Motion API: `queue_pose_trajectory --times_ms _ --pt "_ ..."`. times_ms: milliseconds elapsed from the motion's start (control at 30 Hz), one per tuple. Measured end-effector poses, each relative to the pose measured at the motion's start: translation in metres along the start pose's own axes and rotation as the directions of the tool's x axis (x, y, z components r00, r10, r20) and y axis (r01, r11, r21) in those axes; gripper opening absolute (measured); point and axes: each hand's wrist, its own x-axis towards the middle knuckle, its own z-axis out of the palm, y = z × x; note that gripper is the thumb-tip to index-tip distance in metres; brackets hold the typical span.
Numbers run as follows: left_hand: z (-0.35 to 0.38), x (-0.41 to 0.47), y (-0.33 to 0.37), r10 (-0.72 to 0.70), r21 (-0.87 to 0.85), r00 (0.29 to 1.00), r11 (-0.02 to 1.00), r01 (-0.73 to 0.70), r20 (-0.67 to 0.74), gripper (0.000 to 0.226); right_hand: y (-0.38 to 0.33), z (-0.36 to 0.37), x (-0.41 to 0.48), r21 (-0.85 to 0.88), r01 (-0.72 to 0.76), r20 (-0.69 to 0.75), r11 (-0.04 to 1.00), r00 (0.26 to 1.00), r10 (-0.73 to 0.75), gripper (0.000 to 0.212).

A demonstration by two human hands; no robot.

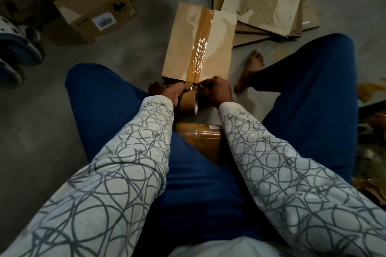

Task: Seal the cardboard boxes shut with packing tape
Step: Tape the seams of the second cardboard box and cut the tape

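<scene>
A closed cardboard box (pixel 179 48) lies on the concrete floor between my legs, with a strip of brown packing tape (pixel 201 44) running down its middle seam to the near edge. My left hand (pixel 174 93) grips the brown tape roll (pixel 188 102) just below that edge. My right hand (pixel 217 89) pinches the tape where it leaves the roll at the box's near edge. The fingertips of both hands are partly hidden behind the roll and the tape.
A pack of brown tape rolls (pixel 200 137) lies between my thighs. Flattened cardboard sheets (pixel 267 0) are stacked at the back right, another box with a barcode label (pixel 89 4) stands at the back left. My bare feet (pixel 250 69) flank the box.
</scene>
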Motion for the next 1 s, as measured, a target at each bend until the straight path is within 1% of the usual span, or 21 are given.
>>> queue_pose_trajectory --times_ms 33,133,233,267,300,333,367,400,467,500,567,600,633,700,767,800,833,867,900,967,1000 --pt "0.000 -0.001 0.000 -0.004 0.002 1.000 1.000 0.004 0.013 0.038 0.000 0.001 0.000 -0.007 0.001 0.004 1.000 1.000 -0.001 0.023" --pt "0.001 -0.001 0.000 0.015 0.002 1.000 1.000 -0.015 0.004 0.031 -0.001 0.001 0.000 -0.036 0.011 0.009 0.999 1.000 -0.010 0.024" --pt "0.003 0.010 -0.001 0.022 0.001 1.000 1.000 -0.022 0.003 0.041 -0.002 0.000 0.000 -0.078 0.018 0.034 0.997 0.999 -0.016 0.024" --pt "0.003 0.029 -0.005 0.033 0.016 0.999 0.999 -0.033 -0.016 0.049 0.000 0.002 0.000 -0.107 -0.002 0.043 0.994 0.999 0.006 0.023" --pt "0.003 0.074 -0.012 0.026 0.038 0.999 0.999 -0.025 -0.026 0.065 0.002 0.003 -0.001 -0.141 -0.032 0.053 0.989 0.998 0.040 0.023" --pt "0.002 0.094 -0.016 0.032 0.087 0.997 0.996 -0.026 -0.073 0.085 0.005 0.005 -0.001 -0.176 -0.067 0.061 0.982 0.995 0.079 0.024" --pt "-0.001 0.118 -0.020 0.026 0.100 0.994 0.995 -0.015 -0.110 0.098 0.009 0.006 -0.002 -0.210 -0.098 0.064 0.973 0.991 0.114 0.025" --pt "-0.001 0.146 -0.025 0.025 0.100 0.987 0.995 -0.009 -0.157 0.101 0.011 0.005 -0.003 -0.235 -0.126 0.066 0.964 0.987 0.146 0.026" --pt "0.000 0.147 -0.028 0.052 0.171 0.977 0.985 -0.016 -0.205 0.096 0.013 0.003 -0.001 -0.250 -0.161 0.077 0.955 0.980 0.185 0.029" --pt "0.002 0.104 -0.024 0.101 0.263 0.972 0.964 -0.043 -0.211 0.094 0.013 0.002 0.000 -0.243 -0.164 0.081 0.956 0.979 0.188 0.029" --pt "0.001 0.058 -0.016 0.159 0.387 0.963 0.920 -0.064 -0.220 0.076 0.007 0.004 0.000 -0.228 -0.134 0.091 0.964 0.983 0.158 0.025" --pt "0.000 0.038 -0.010 0.196 0.420 0.956 0.903 -0.088 -0.220 0.065 0.004 0.007 -0.001 -0.224 -0.110 0.093 0.968 0.987 0.134 0.024" --pt "0.001 0.025 -0.008 0.230 0.455 0.946 0.884 -0.106 -0.227 0.059 0.001 0.009 -0.002 -0.222 -0.086 0.098 0.971 0.989 0.110 0.025" --pt "0.002 0.016 -0.004 0.236 0.424 0.942 0.898 -0.117 -0.239 0.054 -0.002 0.011 -0.004 -0.220 -0.053 0.121 0.974 0.989 0.082 0.027" --pt "0.000 0.019 -0.005 0.268 0.381 0.939 0.908 -0.172 -0.216 0.059 -0.001 0.009 -0.002 -0.196 -0.037 0.123 0.980 0.990 0.062 0.027" --pt "0.001 0.020 -0.005 0.245 0.321 0.945 0.932 -0.169 -0.216 0.068 0.000 0.008 -0.002 -0.171 -0.025 0.101 0.985 0.994 0.043 0.028" --pt "0.000 0.025 -0.007 0.247 0.315 0.941 0.934 -0.167 -0.233 0.083 -0.001 0.007 -0.001 -0.126 -0.002 0.052 0.992 0.999 0.008 0.028" --pt "-0.001 0.021 -0.006 0.249 0.305 0.931 0.938 -0.163 -0.266 0.093 -0.002 0.007 -0.001 -0.065 0.030 -0.025 0.997 0.999 -0.032 0.030" --pt "-0.002 0.023 -0.007 0.265 0.305 0.916 0.937 -0.170 -0.302 0.089 -0.005 0.005 -0.002 -0.005 0.070 -0.118 0.998 0.990 -0.070 0.035" --pt "-0.004 0.025 -0.006 0.335 0.374 0.883 0.905 -0.203 -0.329 0.062 -0.010 0.002 -0.004 0.053 0.155 -0.271 0.986 0.953 -0.135 0.047" --pt "-0.006 0.023 -0.006 0.383 0.422 0.864 0.877 -0.229 -0.328 0.064 -0.010 0.002 -0.003 0.058 0.176 -0.310 0.983 0.939 -0.149 0.049"
